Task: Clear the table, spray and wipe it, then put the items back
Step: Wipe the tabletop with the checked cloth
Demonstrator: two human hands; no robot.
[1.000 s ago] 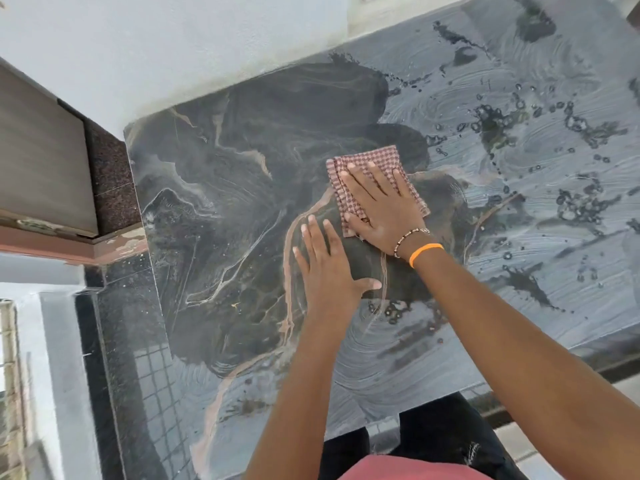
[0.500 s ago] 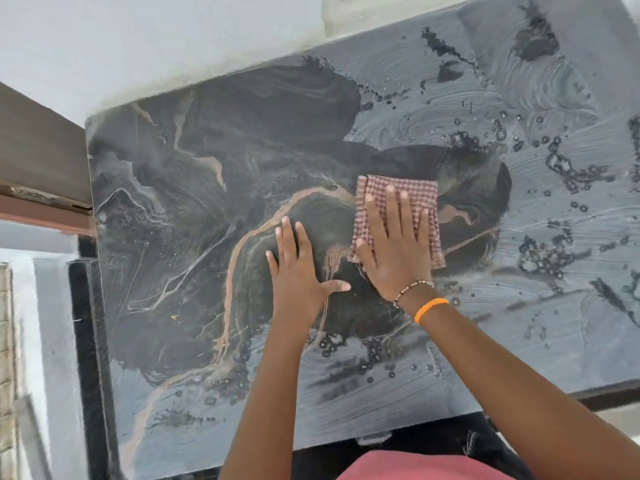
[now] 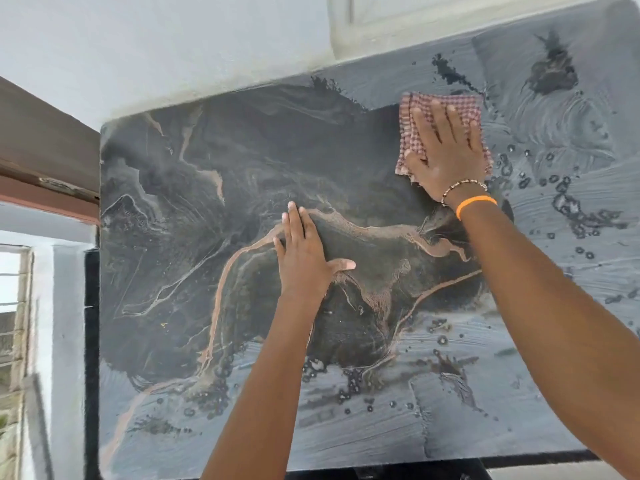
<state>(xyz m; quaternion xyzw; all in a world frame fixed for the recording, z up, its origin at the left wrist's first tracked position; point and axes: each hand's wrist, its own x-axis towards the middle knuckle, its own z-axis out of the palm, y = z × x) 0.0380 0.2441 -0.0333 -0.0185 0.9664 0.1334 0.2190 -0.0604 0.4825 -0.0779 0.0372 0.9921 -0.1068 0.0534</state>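
The table (image 3: pixel 214 174) fills most of the view, a dark marbled stone top with pale orange veins; its middle and left part looks dark and wiped, while the right side and the near edge show a grey film with swirl marks and scattered droplets. Behind its far edge stands a white wall (image 3: pixel 173 46), and off its left edge are a brown wooden panel (image 3: pixel 41 133) and, nearer, a window frame (image 3: pixel 17 306). The person's right arm reaches from the near right across the top, and the right hand (image 3: pixel 446 157) lies flat on a folded red-and-white checked cloth (image 3: pixel 412 112) at the far side of the table, right of centre, where the dark area meets the grey film; its fingers (image 3: pixel 424 124) are straight and spread, pressing the cloth down rather than gripping it. On that wrist sit an orange band (image 3: pixel 476 204) and a thin beaded bracelet (image 3: pixel 462 187). The left hand (image 3: pixel 304 254) rests palm down on the bare stone near the middle, well apart from the cloth, fingers straight and close together, thumb pointing right, holding nothing.
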